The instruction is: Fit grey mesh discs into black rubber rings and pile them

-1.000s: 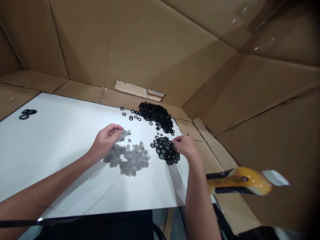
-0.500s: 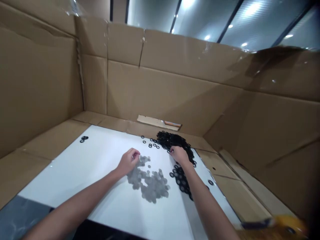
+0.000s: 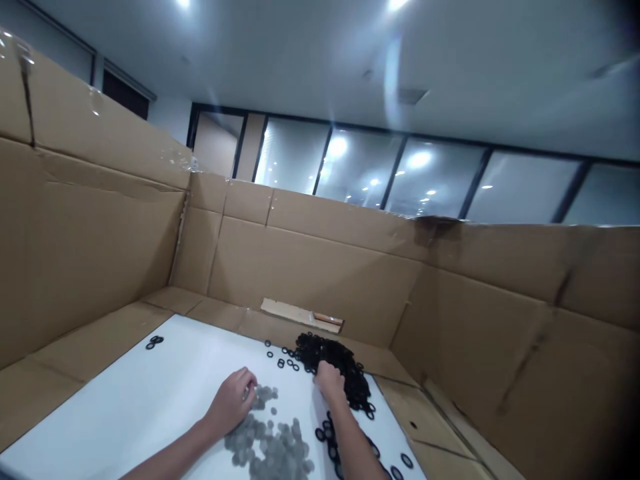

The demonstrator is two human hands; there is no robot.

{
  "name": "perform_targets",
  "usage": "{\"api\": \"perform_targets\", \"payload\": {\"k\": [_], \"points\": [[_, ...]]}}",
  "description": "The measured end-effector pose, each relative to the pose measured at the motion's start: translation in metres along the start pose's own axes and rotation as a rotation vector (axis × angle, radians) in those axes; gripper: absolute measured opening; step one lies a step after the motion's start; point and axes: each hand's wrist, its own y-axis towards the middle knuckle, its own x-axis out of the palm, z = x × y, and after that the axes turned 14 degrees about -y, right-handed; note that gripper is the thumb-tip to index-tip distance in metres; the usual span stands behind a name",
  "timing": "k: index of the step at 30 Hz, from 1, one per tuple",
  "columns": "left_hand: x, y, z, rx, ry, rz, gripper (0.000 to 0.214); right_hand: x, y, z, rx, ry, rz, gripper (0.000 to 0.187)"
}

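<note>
My left hand point(image 3: 234, 400) is closed, thumb and fingers pinched together, at the upper left edge of a spread of thin grey discs point(image 3: 280, 448). Whatever lies between its fingertips is too small to make out. Against the near left edge of a heap of black rings point(image 3: 356, 385), my right hand point(image 3: 330, 381) is curled closed, fingertips turned away, so its hold is hidden. Partly under my right forearm lies a second group of black rings with grey centres point(image 3: 329, 433). Several loose black rings point(image 3: 281, 363) are scattered left of the heap.
A white board point(image 3: 175, 387) carries all these pieces. Tall cardboard walls point(image 3: 310, 260) surround it. A small cluster of black rings point(image 3: 154, 342) sits by the far left edge, and a ring point(image 3: 407, 461) lies near the right edge. A cut slot point(image 3: 303, 315) shows at the back.
The view has tilted up, so the board sits lower and more ceiling shows. Both hands stay closed near the same pieces; my right hand has shifted slightly against the heap.
</note>
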Motion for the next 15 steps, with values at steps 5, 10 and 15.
{"api": "perform_targets", "payload": {"k": [5,10,15], "points": [[-0.003,0.0,0.0,-0.078,-0.024,-0.029,0.018,-0.009,-0.021,-0.006,-0.041,0.173,0.124,0.027],[-0.004,0.0,-0.003,-0.132,-0.087,-0.055,0.018,0.002,-0.063,-0.036,-0.206,0.526,0.198,0.006],[-0.009,0.002,0.005,-0.115,-0.186,-0.024,0.02,0.027,-0.09,-0.072,-0.274,0.85,0.104,0.017]]}}
